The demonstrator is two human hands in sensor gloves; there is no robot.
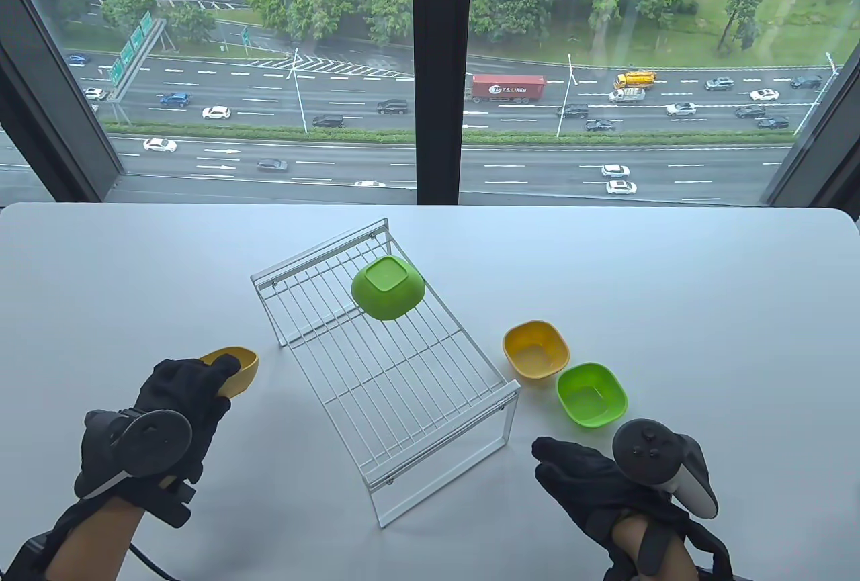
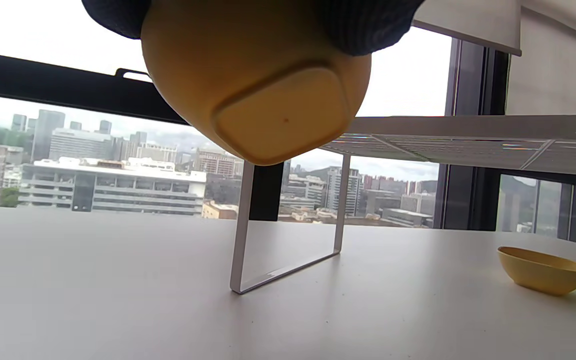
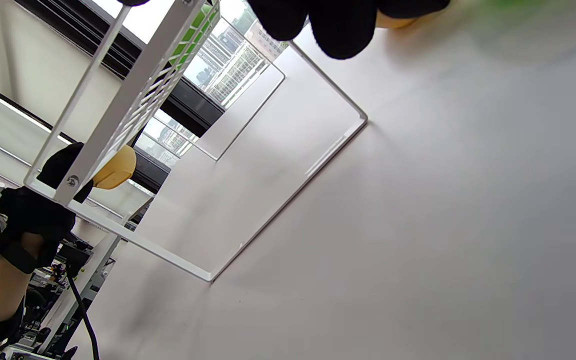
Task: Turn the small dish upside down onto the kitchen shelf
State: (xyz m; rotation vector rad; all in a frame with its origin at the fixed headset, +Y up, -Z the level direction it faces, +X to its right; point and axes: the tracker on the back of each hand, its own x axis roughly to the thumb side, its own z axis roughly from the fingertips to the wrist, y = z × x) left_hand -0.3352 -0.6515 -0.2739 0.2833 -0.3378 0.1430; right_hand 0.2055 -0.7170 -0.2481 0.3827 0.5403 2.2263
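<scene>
Soft daylight comes from the window and makes only pale shadows on the white bench. In the wrist views the sky is overexposed, and the near fingers are blurred.

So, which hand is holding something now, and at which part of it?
The left hand grips a yellow dish by its rim and side, clear of the table. The right hand holds nothing.
</scene>
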